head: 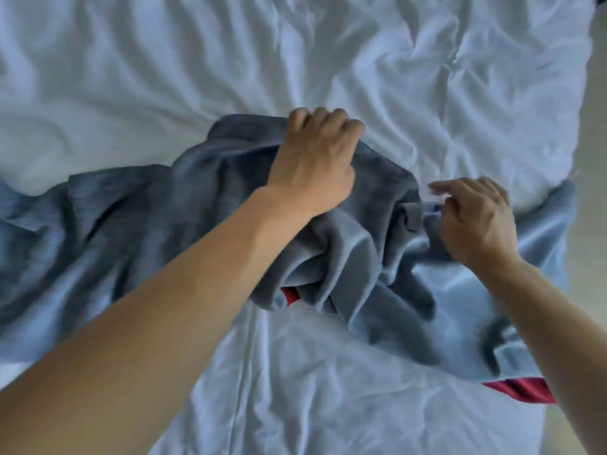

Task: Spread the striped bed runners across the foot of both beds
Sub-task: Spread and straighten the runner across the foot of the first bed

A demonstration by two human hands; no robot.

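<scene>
a white bed sheet (328, 60) is filling nearly the whole frame, creased all over, with a strip of pale floor (591, 159) showing down the right edge. a grey-blue bed runner (147, 218) is lying bunched and rumpled across the middle of the frame, reaching from the left edge to the right side of the bed, with a red stripe (522, 390) peeking out at the lower right and again under the folds near the centre. the left hand (315, 162) is sitting just above the centre of the frame, its fingers curled over the runner's upper edge and gripping a fold of it. the right hand (473, 218) is at the centre right, thumb and fingertips pinching what is probably a small fabric tag or corner of the runner, though motion blur is making that part hard to read.
</scene>
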